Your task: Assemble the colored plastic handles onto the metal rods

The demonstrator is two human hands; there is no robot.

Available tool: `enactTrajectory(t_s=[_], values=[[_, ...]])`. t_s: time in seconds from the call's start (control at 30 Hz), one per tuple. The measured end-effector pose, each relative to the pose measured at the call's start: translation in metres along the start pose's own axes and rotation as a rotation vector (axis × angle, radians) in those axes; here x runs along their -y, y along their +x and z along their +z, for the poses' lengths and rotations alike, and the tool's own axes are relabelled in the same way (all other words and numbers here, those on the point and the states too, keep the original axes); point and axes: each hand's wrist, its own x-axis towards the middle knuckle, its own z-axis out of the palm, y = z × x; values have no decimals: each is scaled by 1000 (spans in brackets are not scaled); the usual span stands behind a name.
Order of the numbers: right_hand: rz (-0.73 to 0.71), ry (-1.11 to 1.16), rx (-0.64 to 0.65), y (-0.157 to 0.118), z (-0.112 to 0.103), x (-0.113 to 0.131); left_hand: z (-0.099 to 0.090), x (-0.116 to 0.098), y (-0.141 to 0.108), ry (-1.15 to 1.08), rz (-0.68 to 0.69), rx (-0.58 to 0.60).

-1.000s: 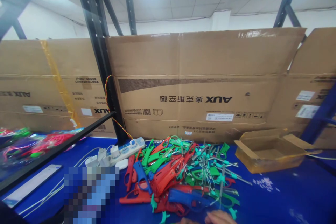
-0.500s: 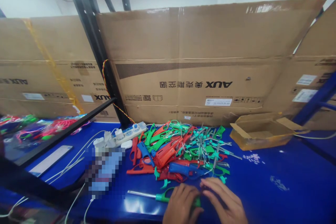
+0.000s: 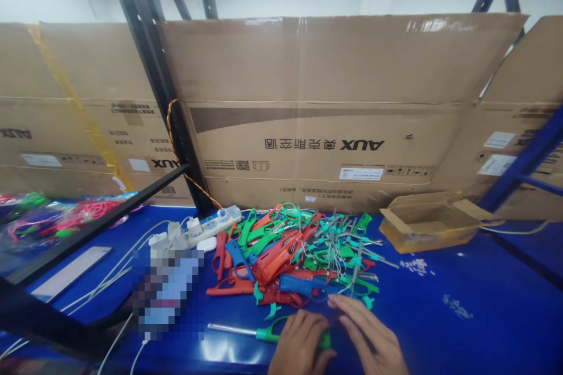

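Note:
Under my left hand (image 3: 299,340) lies a long-nosed gas lighter with a green body (image 3: 324,341), its metal tube (image 3: 231,329) pointing left. My left fingers are curled over its handle and hide most of it. Just to the right is my right hand (image 3: 372,337), fingers stretched forward and thumb a little apart; I see nothing between them. Its fingertips are close to the front edge of a pile of red, green and blue lighter parts (image 3: 281,255). A small loose teal piece (image 3: 272,311) lies in front of the pile.
A power strip (image 3: 211,225) with plugs and white cables is left of the pile, beside a pixelated phone-like object (image 3: 171,293). An open cardboard box (image 3: 431,225) stands right. Tall cardboard sheets (image 3: 325,70) form the back; a black metal post (image 3: 165,82) rises at left.
The view has shifted slightly, so things sit a little further left. My left hand stays on the lighter. My right hand keeps nearly the same place, its thumb and fingertips slightly apart.

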Motion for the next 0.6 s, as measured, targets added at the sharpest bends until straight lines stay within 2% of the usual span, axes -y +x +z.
enactTrajectory(t_s=[0.13, 0.37, 0.6], values=[[53, 25, -39, -3, -2, -1, 0, -1, 0, -12, -6, 2], [88, 28, -52, -2, 0, 3, -10, -12, 3, -53, -84, 26], [63, -1, -27, 3, 5, 2, -1, -8, 1, -5, -48, -36]])
